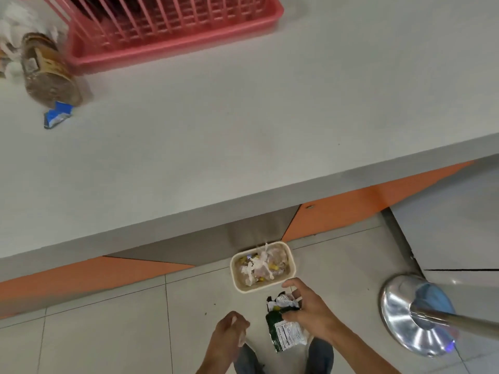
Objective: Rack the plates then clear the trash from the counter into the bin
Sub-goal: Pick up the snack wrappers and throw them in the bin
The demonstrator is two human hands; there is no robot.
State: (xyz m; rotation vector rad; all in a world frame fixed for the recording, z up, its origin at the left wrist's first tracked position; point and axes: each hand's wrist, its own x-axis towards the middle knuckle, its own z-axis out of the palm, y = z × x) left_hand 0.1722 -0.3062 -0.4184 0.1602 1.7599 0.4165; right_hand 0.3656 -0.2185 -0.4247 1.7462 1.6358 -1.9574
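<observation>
Pale glossy floor tiles (108, 333), below a grey matte counter (243, 117).

- Bin (293, 268): small beige rectangular tub on the floor, holding crumpled scraps.
- Green wrapper (286, 333): crinkled foil, long axis running from you toward the bin, torn end nearest it. Your right hand (310, 306) pinches it just beside the bin.
- Your left hand (229, 336): fingers curled; whether it holds anything, you cannot tell.
- Counter: pink plastic slatted rack (175, 47); brown can (46, 71) on its side, end toward you; blue foil wrapper (58, 114) touching it; white tissue (13, 28).
- Chrome domed base (405, 314), right.
</observation>
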